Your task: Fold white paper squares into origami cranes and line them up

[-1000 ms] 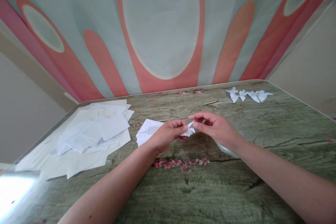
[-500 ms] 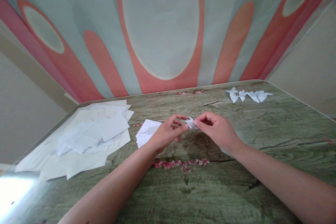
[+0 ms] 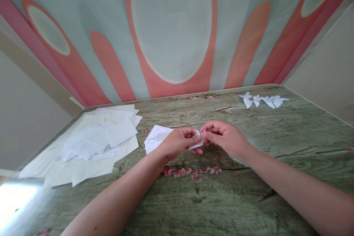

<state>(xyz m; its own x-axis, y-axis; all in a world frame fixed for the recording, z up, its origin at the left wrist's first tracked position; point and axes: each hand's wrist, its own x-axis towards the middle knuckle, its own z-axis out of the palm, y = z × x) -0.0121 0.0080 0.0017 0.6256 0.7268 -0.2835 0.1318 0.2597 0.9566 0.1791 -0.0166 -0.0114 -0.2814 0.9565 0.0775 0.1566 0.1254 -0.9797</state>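
A small folded white paper figure [image 3: 197,144] is held between both hands above the middle of the table. My left hand [image 3: 181,141] pinches its body between thumb and fingers, covering much of it. The thumb and index finger of my right hand [image 3: 225,137] are closed on a narrow tip at the paper's upper right. Its exact shape is partly hidden by the fingers. Just left of my left hand lies a folded piece of white paper [image 3: 155,139], partly behind the wrist.
A spread pile of white paper sheets [image 3: 92,143] covers the left of the table. Several folded paper birds [image 3: 272,101] sit in a row at the back right. The wood-patterned table [image 3: 193,206] meets a patterned backdrop [image 3: 171,25] behind.
My left hand has closed more firmly around the paper figure and turned it, so a flatter face shows lower down. My right fingers have shifted to pinch a tip.
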